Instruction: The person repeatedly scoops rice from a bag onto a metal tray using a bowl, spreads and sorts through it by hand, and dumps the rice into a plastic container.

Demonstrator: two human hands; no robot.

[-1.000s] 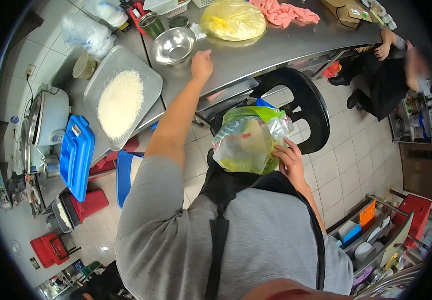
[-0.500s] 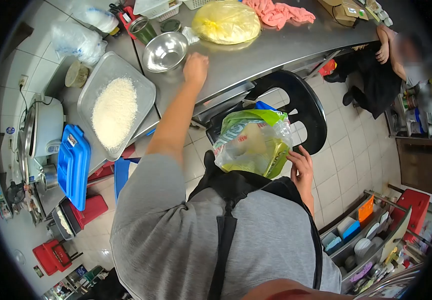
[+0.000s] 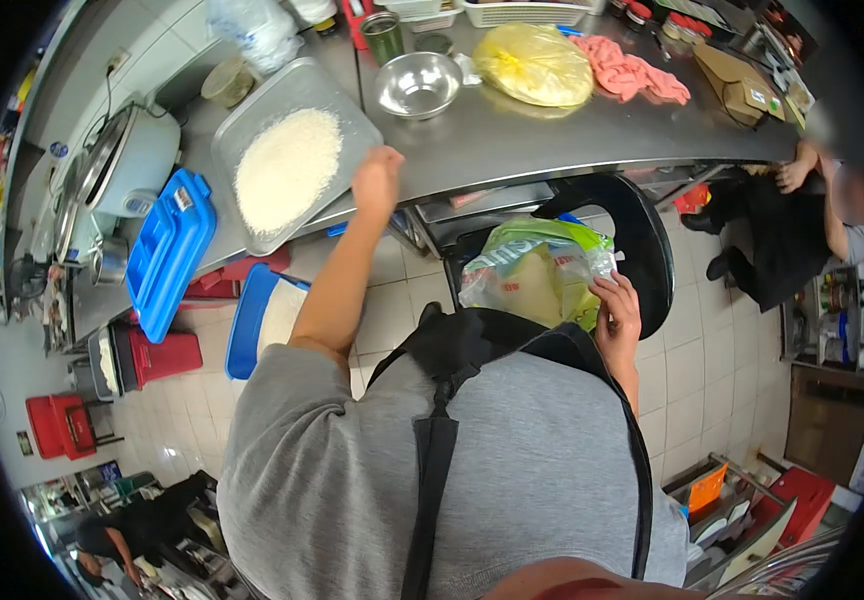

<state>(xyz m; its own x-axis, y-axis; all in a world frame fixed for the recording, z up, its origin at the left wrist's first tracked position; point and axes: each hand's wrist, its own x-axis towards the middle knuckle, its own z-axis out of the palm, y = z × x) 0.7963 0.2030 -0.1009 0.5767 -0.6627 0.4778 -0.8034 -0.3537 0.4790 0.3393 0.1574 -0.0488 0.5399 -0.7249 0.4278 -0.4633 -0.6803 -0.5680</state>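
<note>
My left hand (image 3: 378, 180) is closed in a loose fist at the counter's front edge, by the right corner of a metal tray (image 3: 354, 128) that bears a heap of white grains (image 3: 288, 170). What it holds, if anything, is hidden. My right hand (image 3: 616, 303) has its fingertips on the right rim of a green and clear plastic bag (image 3: 527, 275), which stands open in front of my lap. Something pale shows inside the bag. Behind my left hand, a steel bowl (image 3: 419, 86) sits on the counter.
A steel counter (image 3: 512, 140) bears a yellow bag (image 3: 534, 64), a pink cloth (image 3: 632, 70) and a cardboard box (image 3: 740, 86). Blue lid (image 3: 170, 255) and blue bin (image 3: 248, 322) are at left. A black chair (image 3: 652, 255) stands beyond the bag. Co-workers are at far right and lower left.
The view has shifted, so the counter now lies further right. My left hand has moved from beside the bowl toward the tray's corner. My right hand stays at the bag's rim.
</note>
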